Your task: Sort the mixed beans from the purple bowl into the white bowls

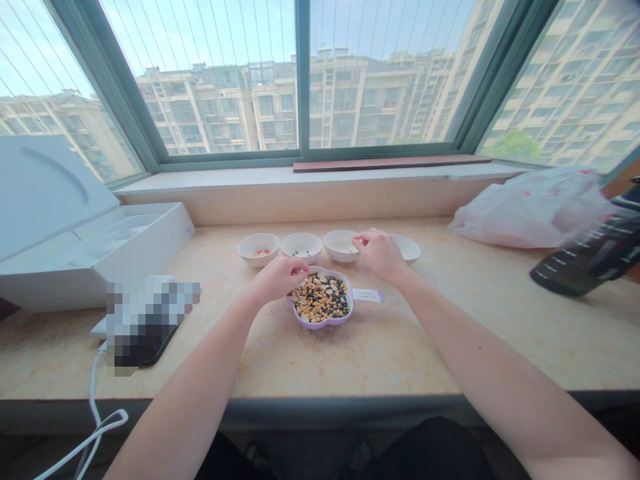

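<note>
A purple-rimmed dish (326,325) holds mixed yellow and black beans and pale flat seeds or nut slices (320,301). A labelled tab (369,295) sticks out on its right. My left hand (279,279) is over the dish's upper left edge, its fingertips pinched together. Behind the dish stand white bowls: the first (246,253) has some red and pale pieces, the second (317,251) a few dark beans. At the right rim of the third bowl (336,253), my right hand (383,253) is pinched closed. It partly covers the fourth bowl (411,251). Whatever either pinch holds is hidden.
An open white box (100,247) stands at the left, with a pixelated dark item (150,333) and a white cable (95,393) before it. On the right are a white plastic bag (530,207) and a tilted dark bottle (580,257). Windows rise behind the ledge (225,179).
</note>
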### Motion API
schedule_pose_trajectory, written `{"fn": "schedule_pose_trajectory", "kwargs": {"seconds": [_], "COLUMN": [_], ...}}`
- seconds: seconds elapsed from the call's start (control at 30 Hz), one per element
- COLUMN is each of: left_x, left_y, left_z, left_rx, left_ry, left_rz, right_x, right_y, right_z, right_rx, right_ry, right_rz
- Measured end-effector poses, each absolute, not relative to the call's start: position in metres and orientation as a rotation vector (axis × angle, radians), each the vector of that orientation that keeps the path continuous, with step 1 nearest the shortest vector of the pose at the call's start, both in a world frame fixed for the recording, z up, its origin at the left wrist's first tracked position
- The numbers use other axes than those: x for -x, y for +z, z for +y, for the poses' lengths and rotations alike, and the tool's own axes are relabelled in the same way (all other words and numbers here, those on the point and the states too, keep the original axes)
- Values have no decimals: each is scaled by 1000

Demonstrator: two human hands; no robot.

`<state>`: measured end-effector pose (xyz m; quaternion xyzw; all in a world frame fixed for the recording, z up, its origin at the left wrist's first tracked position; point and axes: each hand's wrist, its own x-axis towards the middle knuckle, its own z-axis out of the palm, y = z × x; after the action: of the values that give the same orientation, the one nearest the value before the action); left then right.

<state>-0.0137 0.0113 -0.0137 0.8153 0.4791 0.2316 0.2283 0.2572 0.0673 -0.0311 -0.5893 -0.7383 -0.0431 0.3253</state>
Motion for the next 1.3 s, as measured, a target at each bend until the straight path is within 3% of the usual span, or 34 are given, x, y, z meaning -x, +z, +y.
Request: {"fn": "schedule_pose_trajectory", "kwargs": {"seconds": [0.97, 1.3], "left_x": [11, 12], "left_y": [-15, -13], "left_z": [11, 12], "left_rx": [-2466, -2353], "left_ry": [369, 553], "left_rz": [1428, 1343], "right_x": [-231, -228], "right_y": [-26, -24], "right_z": [45, 41], "right_rx": [1343, 1319], "right_ry": [82, 114], "right_rz": [-2050, -2044]}}
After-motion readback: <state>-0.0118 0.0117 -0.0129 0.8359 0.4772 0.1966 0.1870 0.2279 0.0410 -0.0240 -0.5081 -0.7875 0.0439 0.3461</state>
